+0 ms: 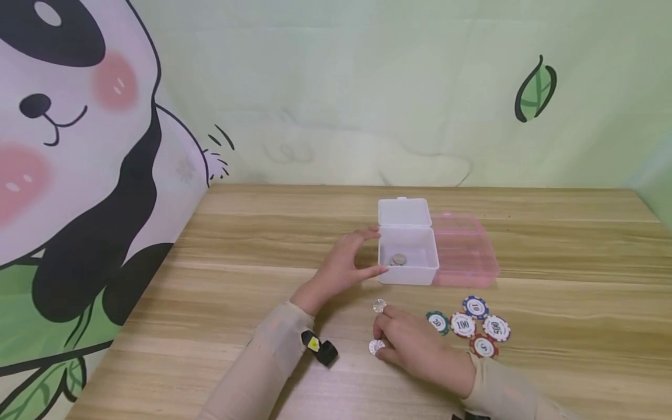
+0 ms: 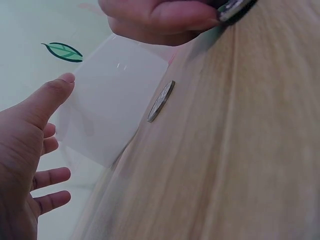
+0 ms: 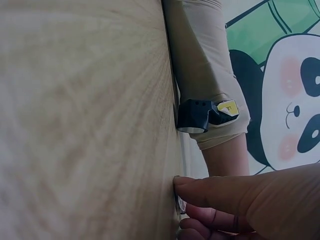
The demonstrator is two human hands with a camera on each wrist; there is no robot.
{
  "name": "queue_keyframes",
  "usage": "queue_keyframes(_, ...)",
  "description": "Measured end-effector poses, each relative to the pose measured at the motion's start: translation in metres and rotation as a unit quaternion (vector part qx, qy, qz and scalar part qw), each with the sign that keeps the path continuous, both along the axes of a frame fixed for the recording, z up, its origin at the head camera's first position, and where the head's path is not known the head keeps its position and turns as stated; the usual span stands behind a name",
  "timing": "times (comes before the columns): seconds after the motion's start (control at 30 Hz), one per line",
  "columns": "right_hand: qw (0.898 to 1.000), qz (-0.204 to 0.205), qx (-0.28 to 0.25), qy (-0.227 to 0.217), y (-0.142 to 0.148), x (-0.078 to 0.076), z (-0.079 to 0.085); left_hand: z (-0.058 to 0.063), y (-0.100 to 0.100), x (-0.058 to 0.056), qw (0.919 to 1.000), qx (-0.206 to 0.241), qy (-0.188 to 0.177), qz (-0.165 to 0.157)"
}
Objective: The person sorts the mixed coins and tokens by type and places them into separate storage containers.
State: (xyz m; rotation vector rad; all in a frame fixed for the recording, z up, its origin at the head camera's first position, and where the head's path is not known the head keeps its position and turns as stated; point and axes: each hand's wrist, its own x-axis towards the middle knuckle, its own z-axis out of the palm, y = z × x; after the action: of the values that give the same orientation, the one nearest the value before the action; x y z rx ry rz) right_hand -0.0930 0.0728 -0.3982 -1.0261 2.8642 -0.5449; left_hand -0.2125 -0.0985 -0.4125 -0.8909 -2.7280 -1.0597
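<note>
My left hand (image 1: 341, 265) is at the left side of a small white box (image 1: 406, 277), thumb and fingers spread along its wall and rim. The box's lid (image 1: 404, 212) stands up at the back. Inside lie a few silver coins (image 1: 399, 259). In front of the box, my right hand (image 1: 420, 347) pinches a silver coin (image 1: 376, 347) between thumb and fingers, low over the table. Another coin (image 1: 380, 305) lies flat just beyond the right fingers; the left wrist view shows this coin (image 2: 161, 101) near the box's base.
A translucent pink box (image 1: 467, 251) adjoins the white one on the right. Several poker chips (image 1: 463, 325) in different colours lie right of my right hand. The wooden table (image 1: 252, 233) meets a wall with a painted panda (image 1: 94, 146) on the left.
</note>
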Motion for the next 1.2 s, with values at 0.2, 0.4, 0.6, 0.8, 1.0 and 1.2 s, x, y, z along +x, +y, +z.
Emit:
queue_keyframes(0.2, 1.000, -0.008, -0.008, -0.016, 0.000, 0.000, 0.000, -0.001, 0.000, 0.000, 1.0000, 0.002, 0.000, 0.001)
queue_keyframes(0.4, 0.998, -0.011, -0.041, -0.055, 0.000, -0.002, 0.000, -0.001, 0.000, 0.000, 1.0000, 0.004, 0.003, 0.001)
queue_keyframes(0.6, 0.993, -0.004, -0.068, -0.097, 0.004, -0.003, 0.003, -0.001, 0.001, 0.001, 0.9999, 0.006, 0.008, -0.001)
queue_keyframes(0.8, 0.988, -0.001, -0.081, -0.133, 0.008, -0.006, 0.007, -0.001, 0.001, 0.001, 1.0000, -0.002, 0.008, -0.002)
queue_keyframes(1.0, 0.985, 0.000, -0.103, -0.140, 0.014, -0.012, 0.016, -0.001, 0.001, 0.001, 1.0000, 0.003, 0.005, -0.002)
queue_keyframes(1.2, 0.982, -0.004, -0.124, -0.140, 0.020, -0.020, 0.023, -0.001, -0.001, 0.001, 0.9999, 0.007, 0.012, -0.003)
